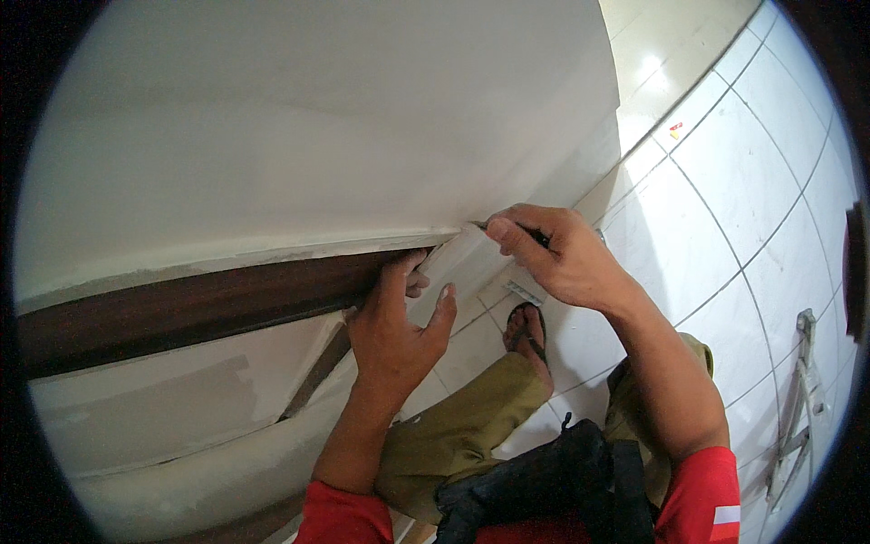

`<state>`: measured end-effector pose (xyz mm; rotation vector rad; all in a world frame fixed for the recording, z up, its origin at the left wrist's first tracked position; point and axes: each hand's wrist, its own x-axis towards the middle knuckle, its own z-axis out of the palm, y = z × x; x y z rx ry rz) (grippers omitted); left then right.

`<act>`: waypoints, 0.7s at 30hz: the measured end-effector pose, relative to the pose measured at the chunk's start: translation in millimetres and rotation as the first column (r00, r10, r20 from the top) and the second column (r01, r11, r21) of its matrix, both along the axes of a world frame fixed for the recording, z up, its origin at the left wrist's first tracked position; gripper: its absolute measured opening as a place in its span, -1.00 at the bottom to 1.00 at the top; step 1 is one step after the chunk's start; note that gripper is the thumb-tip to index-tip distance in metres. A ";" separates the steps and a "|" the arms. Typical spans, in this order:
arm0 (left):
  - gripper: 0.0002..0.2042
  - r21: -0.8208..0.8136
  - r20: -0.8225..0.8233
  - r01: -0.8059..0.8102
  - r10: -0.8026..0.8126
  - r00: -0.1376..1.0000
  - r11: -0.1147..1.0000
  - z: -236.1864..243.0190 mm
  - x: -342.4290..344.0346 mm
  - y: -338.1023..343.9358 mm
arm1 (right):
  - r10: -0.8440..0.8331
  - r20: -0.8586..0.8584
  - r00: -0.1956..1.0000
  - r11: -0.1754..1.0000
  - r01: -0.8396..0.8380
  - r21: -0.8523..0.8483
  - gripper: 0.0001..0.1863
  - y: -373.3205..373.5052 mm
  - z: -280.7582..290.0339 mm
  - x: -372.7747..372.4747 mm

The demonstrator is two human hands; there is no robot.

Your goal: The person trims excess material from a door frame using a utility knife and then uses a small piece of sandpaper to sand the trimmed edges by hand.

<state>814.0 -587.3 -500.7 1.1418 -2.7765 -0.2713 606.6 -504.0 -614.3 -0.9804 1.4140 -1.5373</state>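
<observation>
My right hand (566,254) is closed around a thin, dark-handled scraper (541,238), mostly hidden by the fingers. Its tip meets the corner where the pale plastered wall (326,136) ends at a narrow edge. My left hand (399,331) reaches to the end of a recess lined with dark brown wood (227,299). Its fingers bend up against the recess's upper edge, while the thumb stands apart. I see nothing held in it. White smears mark some of its fingertips.
Below the recess is a patched wall panel (181,390). White floor tiles (707,245) spread to the right, with a metal ladder-like frame (797,408) at the far right. A small red and yellow scrap (675,131) lies on the floor. My sandalled foot (527,335) stands below the hands.
</observation>
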 end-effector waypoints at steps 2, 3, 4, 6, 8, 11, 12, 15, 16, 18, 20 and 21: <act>-0.48 -0.003 -0.002 0.003 -0.003 1.000 1.000 -0.3 -0.3 -0.8 | 0.013 0.055 0.998 0.999 -0.015 0.041 -0.57 2.9 5.8 -6.4; -0.48 -0.006 -0.002 0.001 -0.001 1.000 1.000 -0.3 -0.2 -0.5 | 0.024 0.095 0.995 0.998 -0.030 0.055 -0.58 4.5 8.3 -9.2; -0.48 -0.011 -0.003 0.003 -0.003 1.000 1.000 -0.7 0.2 -0.5 | 0.049 0.047 0.998 0.995 -0.053 0.080 -0.63 7.6 10.5 -11.1; -0.47 -0.022 0.010 0.015 -0.015 1.000 1.000 -0.6 0.8 -1.3 | 0.085 -0.052 0.995 0.994 -0.081 0.069 -0.70 10.9 12.0 -12.5; -0.47 -0.020 0.019 0.015 -0.014 1.000 1.000 -0.6 1.3 -1.5 | 0.014 -0.259 0.966 0.996 -0.037 -0.084 -0.76 9.5 9.6 -10.9; -0.46 0.002 0.022 -0.001 0.001 1.000 1.000 0.5 0.9 -1.6 | -0.150 -0.496 0.855 0.967 0.023 -0.254 -0.75 2.2 1.9 -9.4; -0.46 0.008 0.017 -0.003 0.002 1.000 1.000 0.7 0.4 -1.4 | -0.200 -0.559 0.805 0.958 0.042 -0.282 -0.74 0.4 -0.7 -10.1; -0.50 -0.007 0.024 0.026 -0.026 0.999 1.000 2.2 -0.6 -2.3 | -0.155 -0.574 0.804 0.977 0.040 -0.208 -0.71 -0.4 -6.0 -13.2; -0.51 -0.016 0.033 0.039 -0.038 0.999 0.999 2.4 -0.8 -2.5 | -0.206 -0.588 0.782 0.962 0.051 -0.270 -0.71 -2.0 -7.0 -14.0; -0.51 -0.011 0.037 0.037 -0.037 0.999 0.999 3.1 -0.3 -1.9 | -0.310 -0.602 0.736 0.918 0.067 -0.390 -0.70 -5.4 -8.1 -14.8; -0.51 -0.009 0.034 0.039 -0.039 0.999 0.999 3.3 0.3 -1.9 | -0.326 -0.618 0.715 0.917 0.082 -0.390 -0.73 -7.0 -8.3 -15.0; -0.51 -0.010 0.027 0.042 -0.041 0.999 0.999 2.5 0.4 -2.1 | -0.327 -0.627 0.707 0.920 0.086 -0.383 -0.74 -7.9 -8.5 -14.8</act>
